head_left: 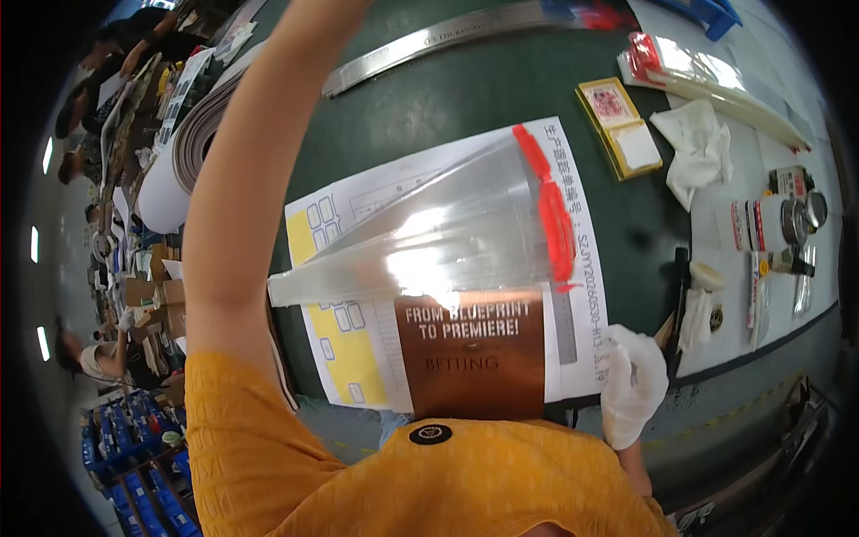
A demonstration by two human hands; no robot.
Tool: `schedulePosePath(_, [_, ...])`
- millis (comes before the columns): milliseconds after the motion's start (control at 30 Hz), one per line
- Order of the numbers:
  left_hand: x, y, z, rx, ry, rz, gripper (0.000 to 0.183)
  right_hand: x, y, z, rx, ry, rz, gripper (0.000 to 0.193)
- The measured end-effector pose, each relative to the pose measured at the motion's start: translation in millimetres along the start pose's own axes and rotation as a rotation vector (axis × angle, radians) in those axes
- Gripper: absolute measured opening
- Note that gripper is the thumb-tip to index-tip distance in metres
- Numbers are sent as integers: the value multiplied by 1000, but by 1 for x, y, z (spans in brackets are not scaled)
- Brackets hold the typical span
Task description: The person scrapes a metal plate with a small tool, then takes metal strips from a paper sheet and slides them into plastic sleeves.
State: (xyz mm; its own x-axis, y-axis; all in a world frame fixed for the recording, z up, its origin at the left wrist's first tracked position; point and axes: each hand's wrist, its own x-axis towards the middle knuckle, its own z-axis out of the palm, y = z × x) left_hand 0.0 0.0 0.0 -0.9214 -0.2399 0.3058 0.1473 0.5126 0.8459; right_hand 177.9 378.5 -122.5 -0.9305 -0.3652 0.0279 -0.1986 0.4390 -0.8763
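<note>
My left forearm (255, 152) stretches up past the upper edge, so its hand is out of view. My right hand (633, 385), in a white glove, is beside the right edge of a large printed sheet (586, 313). Its fingers are curled together; whatever they hold, if anything, is hidden. On the sheet lies a fanned stack of clear plastic film (429, 224), with red marking along its right edge (555, 224). Below the film, a copper-brown printed panel (470, 385) reaches toward my orange shirt, which borders its lower end.
A long steel ruler (429, 52) lies across the green table (465, 98). To the right are a yellow box (617, 130), a white cloth (693, 148), more red-ended film (716, 80) and small jars (795, 219). Large paper rolls (170, 201) stand left; people work beyond.
</note>
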Motion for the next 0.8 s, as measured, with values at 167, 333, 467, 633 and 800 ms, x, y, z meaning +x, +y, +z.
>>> schedulePosePath(167, [-157,74,0,2,-222,-34,23,-4,12,3,-16,235,-123,16])
schedulePosePath(333, [-291,79,-10,-322,-200,-427,21,-11,2,-2,-21,215,-290,14])
schedulePosePath(467, [-364,80,1,-525,-128,-676,24,-25,-18,-16,10,-136,-409,22])
schedulePosePath(633, [-396,85,12,-624,-92,-800,23,-42,-16,-6,96,-197,-443,24])
schedulePosePath(800, [-395,79,19,-522,-220,-701,22,-43,-13,-10,123,-373,-402,27])
